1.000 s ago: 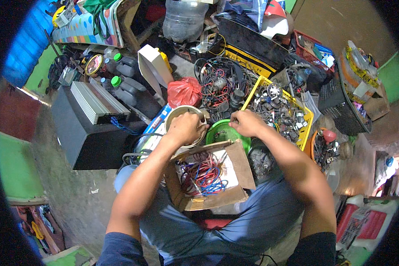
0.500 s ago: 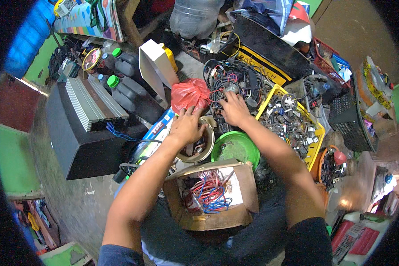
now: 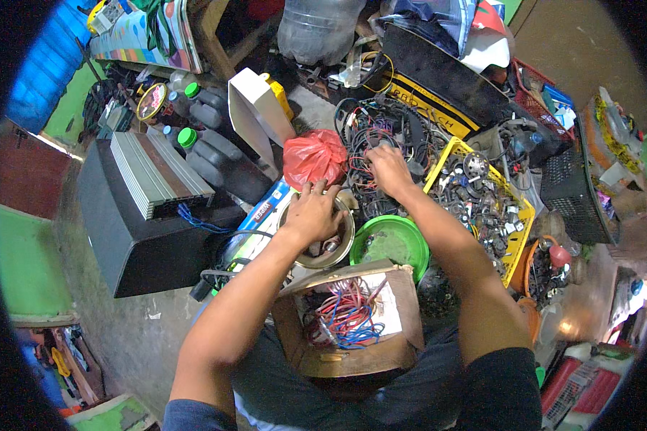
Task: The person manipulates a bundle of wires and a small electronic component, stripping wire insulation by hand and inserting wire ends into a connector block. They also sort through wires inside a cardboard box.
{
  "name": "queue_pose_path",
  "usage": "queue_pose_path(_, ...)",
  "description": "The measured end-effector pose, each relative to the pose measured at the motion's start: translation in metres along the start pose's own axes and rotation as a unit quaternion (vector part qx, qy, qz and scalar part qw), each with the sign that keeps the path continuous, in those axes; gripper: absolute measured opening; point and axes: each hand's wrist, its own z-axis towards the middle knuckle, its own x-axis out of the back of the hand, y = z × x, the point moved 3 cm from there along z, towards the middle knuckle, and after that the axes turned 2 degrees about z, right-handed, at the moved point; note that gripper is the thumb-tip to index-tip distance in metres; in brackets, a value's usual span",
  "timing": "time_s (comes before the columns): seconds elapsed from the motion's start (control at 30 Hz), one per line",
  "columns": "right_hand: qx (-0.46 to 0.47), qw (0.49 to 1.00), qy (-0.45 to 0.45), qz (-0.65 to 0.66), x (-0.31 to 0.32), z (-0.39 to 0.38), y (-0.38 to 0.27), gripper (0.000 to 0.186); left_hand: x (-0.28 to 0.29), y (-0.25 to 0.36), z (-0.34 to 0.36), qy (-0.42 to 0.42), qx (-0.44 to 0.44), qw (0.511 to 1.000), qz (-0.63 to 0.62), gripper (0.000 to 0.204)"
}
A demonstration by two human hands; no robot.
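Observation:
My left hand [image 3: 313, 215] lies over the rim of a round off-white tub [image 3: 346, 237], fingers spread, with nothing in its grasp. Small dark parts [image 3: 329, 246] show inside the tub. Just beyond those fingertips sits a knotted red plastic bag [image 3: 313, 158]. To the right, my right hand [image 3: 390, 171] reaches into a tangled heap of black and coloured wires [image 3: 363, 190]; its fingers are curled, and their tips are partly hidden among the wires. A green basin [image 3: 395, 241] stands below that wrist. Nearest me, a cardboard box [image 3: 402, 302] holds red and blue wires [image 3: 346, 309].
A yellow crate [image 3: 519, 251] full of small metal parts stands beside my right forearm. On the left are a black box [image 3: 144, 251] with a finned metal case [image 3: 158, 172] on top and dark jugs [image 3: 219, 154] with green caps. A black basket [image 3: 575, 194] is at the right.
The whole view has shifted slightly. My right fingers have moved deeper into the wires, and the round silvery thing by them no longer shows. My left hand has drawn back a little from the red bag.

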Motion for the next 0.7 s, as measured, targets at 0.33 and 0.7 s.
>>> queue_pose_path(0.33,-0.065,0.991,0.035,0.111,0.089,-0.004,-0.012,0.015,0.022,0.01,-0.006,0.014,-0.017,0.998,-0.058,0.06)
queue_pose_path(0.7,-0.082,0.938,0.305,0.143,0.28,-0.044,-0.087,0.017,0.091,0.052,-0.03,0.158,-0.078,0.962,-0.208,0.067)
